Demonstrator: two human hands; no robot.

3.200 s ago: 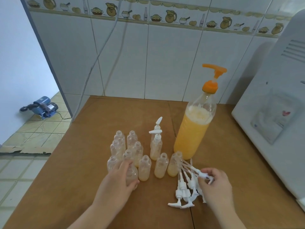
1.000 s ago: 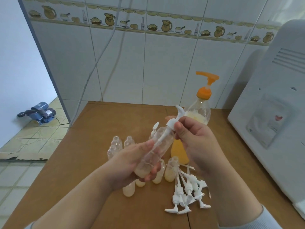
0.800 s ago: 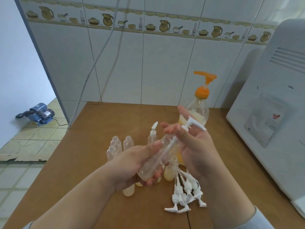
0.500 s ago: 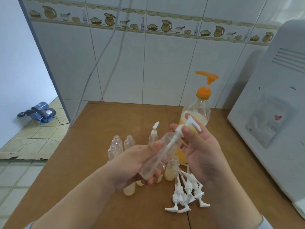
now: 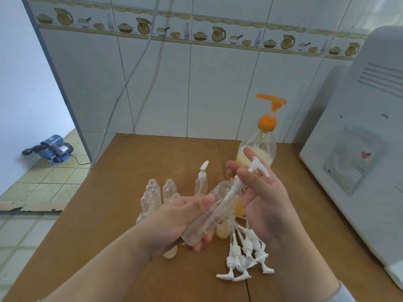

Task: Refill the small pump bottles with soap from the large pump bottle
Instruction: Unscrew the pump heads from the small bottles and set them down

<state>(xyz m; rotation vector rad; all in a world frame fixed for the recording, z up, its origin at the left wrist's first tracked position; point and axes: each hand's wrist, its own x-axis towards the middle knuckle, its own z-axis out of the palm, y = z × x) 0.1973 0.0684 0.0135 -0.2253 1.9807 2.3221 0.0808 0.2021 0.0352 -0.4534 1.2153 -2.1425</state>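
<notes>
**Pump head turned on the small bottle**

Since half a second ago the white pump head (image 5: 257,167) has turned and the right hand (image 5: 263,201) has loosened round it, fingers now spread and nearly straight, its grip open with the pump's collar against thumb and forefinger; the left hand (image 5: 174,221) curls round the small clear plastic bottle (image 5: 209,216), tilted, above the brown table (image 5: 122,201); behind it stands the large clear bottle of orange soap with an orange pump (image 5: 261,147); the uncapped small bottles (image 5: 161,192) stand left of it; loose white pumps (image 5: 245,258) lie in front.
</notes>
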